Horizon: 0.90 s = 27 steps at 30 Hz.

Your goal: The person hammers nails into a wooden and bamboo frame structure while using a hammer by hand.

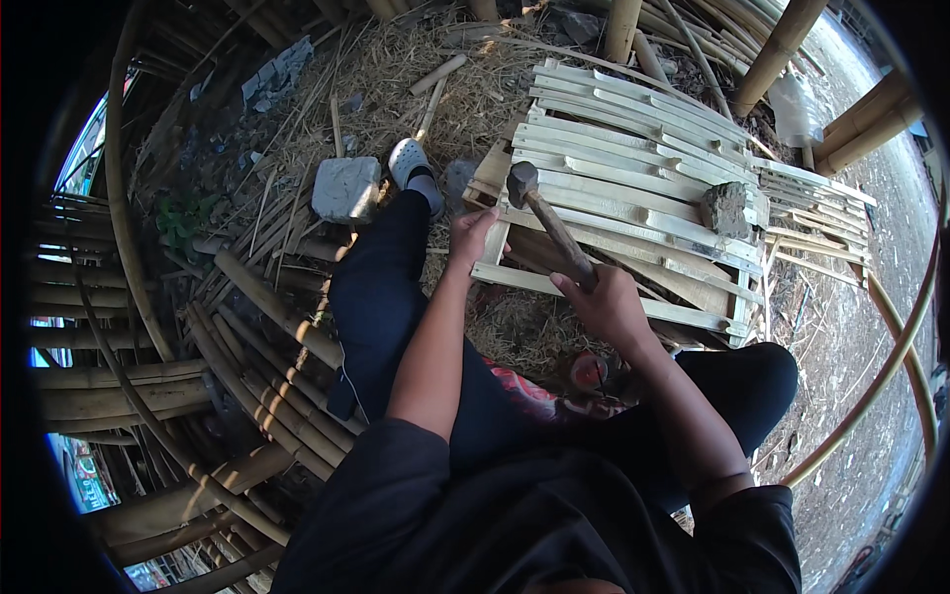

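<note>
Dark sleeves and black trousers fill the lower part of the view, with a small round red-topped thing [590, 372] on the ground between the knees; what it holds cannot be made out. Beyond it, the right hand [606, 305] is clenched around the wooden handle of a hammer [547, 222], whose dark metal head sits over the near left corner of a bamboo slat panel [633, 188]. Just left of it, the left hand [473, 236] rests on that corner's edge, fingers curled against the slats; whether it grips them cannot be told. A dark stone [726, 208] sits on the panel toward its right side. Left of the panel, a foot in a pale clog [408, 160] lies beside a grey stone block [346, 188] on straw. Bamboo poles [257, 396] are piled at left, and upright posts [777, 49] stand at the far side.
</note>
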{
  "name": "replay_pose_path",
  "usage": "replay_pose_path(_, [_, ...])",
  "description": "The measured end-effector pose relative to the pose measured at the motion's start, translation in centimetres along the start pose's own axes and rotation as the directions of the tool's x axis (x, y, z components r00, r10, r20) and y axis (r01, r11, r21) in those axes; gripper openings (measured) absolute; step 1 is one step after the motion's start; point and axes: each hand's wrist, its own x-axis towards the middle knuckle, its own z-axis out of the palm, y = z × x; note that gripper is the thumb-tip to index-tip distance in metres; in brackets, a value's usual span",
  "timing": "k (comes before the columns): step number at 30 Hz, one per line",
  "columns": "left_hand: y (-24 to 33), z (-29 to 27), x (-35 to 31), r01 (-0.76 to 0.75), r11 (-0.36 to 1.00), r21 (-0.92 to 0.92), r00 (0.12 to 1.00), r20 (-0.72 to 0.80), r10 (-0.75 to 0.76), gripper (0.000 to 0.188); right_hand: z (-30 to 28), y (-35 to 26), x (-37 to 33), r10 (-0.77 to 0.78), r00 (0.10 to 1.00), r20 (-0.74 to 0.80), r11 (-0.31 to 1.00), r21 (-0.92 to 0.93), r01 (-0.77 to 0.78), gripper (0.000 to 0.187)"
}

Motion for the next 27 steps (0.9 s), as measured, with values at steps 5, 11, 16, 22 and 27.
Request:
replay_pose_path(5, [0.6, 0.4, -0.4, 0.033, 0.999, -0.028, 0.999, 0.013, -0.032, 0.031, 0.5, 3.4, 2.3, -0.014, 0.970, -0.245, 0.994, -0.105, -0.013, 0.042])
replay_pose_path(11, [1.1, 0.5, -0.5, 0.032, 0.999, 0.013, 0.999, 0.021, -0.033, 0.032, 0.5, 6.3, 5.0, -0.007, 0.929, -0.369, 0.957, -0.274, -0.101, 0.033])
replay_pose_path(16, [3.2, 0.5, -1.1, 0.013, 0.970, 0.243, 0.995, 0.090, -0.036, 0.039, -0.2, 6.6, 6.1, 0.027, 0.910, -0.414, 0.940, -0.299, -0.164, 0.036])
replay_pose_path(22, [6.5, 2.1, -3.9, -0.195, 0.687, 0.700, 0.863, -0.209, 0.459, 0.038, -1.1, 5.5, 4.3, 0.042, 0.927, -0.372, 0.991, -0.106, -0.087, 0.044])
replay_pose_path(27, [8.0, 9.8, -9.8, -0.158, 0.968, 0.196, 0.950, 0.299, 0.094, 0.048, -1.9, 2.5, 1.6, -0.022, 0.949, -0.313, 0.979, 0.186, 0.084, 0.039])
